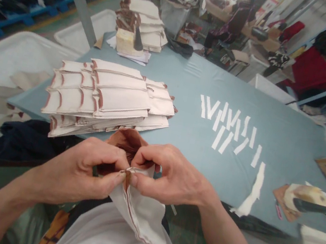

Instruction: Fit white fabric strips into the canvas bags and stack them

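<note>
Between my two hands is a cream fabric piece (pixel 140 212) with brown lining and a brown-edged seam. My left hand (pixel 94 171) pinches its upper edge between thumb and forefinger. Close against it, my right hand (pixel 166 175) pinches the same edge from the other side. The brown part (pixel 128 137) of the piece bulges up behind my fingers, and the cream part hangs down in front of my white shirt. Just past my hands, stacked cream fabric pieces (pixel 122 100) with brown edges lie on the blue-grey table (pixel 179 137).
Several white strips (pixel 229 121) are scattered on the table to the right, with a longer white strip (pixel 253 192) near the front edge. A tape-wrapped block (pixel 310 200) sits at the right. Another fabric stack (pixel 149 23) stands at the back. A white bin (pixel 14 53) borders the left side.
</note>
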Tool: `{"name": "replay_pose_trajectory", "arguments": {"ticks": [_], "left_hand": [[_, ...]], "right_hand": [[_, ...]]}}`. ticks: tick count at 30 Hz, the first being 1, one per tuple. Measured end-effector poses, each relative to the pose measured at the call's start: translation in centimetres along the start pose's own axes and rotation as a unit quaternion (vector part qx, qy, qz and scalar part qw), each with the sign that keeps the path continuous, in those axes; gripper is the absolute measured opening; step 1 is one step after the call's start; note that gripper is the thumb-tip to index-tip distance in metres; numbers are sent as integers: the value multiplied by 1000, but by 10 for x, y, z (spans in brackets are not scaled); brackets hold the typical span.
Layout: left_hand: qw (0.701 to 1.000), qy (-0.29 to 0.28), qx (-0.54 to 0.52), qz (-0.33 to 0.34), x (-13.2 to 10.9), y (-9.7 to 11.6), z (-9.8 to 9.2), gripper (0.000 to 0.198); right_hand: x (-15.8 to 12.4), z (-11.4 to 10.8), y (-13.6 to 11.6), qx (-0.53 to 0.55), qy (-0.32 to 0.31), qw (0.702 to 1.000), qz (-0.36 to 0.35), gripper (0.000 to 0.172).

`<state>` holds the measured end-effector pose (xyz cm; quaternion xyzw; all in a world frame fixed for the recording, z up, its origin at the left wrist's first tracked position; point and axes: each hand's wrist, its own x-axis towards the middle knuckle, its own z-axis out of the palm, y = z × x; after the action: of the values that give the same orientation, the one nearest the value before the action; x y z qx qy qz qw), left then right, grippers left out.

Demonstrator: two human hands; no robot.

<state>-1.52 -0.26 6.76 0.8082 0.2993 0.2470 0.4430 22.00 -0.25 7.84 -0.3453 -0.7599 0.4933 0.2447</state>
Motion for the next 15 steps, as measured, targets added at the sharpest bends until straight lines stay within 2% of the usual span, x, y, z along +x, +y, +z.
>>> {"name": "replay_pose_trajectory", "arguments": {"ticks": [8,12,15], "left_hand": [[994,-5,101,-32,3,2,-6,19],[989,9,144,-3,3,5,-2,23],[983,35,174,44,3,7,2,24]], "right_hand": [[4,7,-3,-126,21,991,45,17],[7,8,-11,-184,5,979,84,17],[9,7,-16,-200,-18,975,98,21]]}}
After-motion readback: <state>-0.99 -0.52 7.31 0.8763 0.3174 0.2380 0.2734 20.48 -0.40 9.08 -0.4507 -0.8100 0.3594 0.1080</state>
